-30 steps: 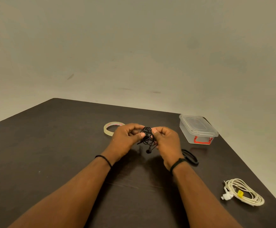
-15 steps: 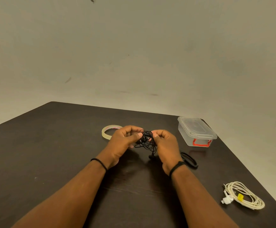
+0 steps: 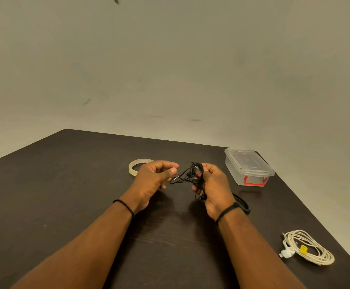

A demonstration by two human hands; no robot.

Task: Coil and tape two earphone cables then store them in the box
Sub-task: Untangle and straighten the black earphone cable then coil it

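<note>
I have the black earphone cable (image 3: 192,176) bunched up in my right hand (image 3: 214,187), just right of the frame's centre; my fingers are curled around the tangle and one earbud dangles below my palm. My left hand (image 3: 154,180) sits just beside it, thumb and forefinger pinched on the plug end of that same cable, so a short strand runs between my two hands above the dark counter (image 3: 65,195).

The white earphone cable (image 3: 308,247) lies in a loose coil at the lower right of the frame, well apart from my hands, with a yellow tag on it and its white plug end toward the left.

The clear plastic box (image 3: 248,166) with red latches stands at the right of the frame near the counter's far edge, its lid on. The roll of tape (image 3: 137,166) lies flat just beyond my left hand, partly hidden by my knuckles. A black loop (image 3: 243,204) peeks out from behind my right wrist; I cannot tell what it is.
</note>
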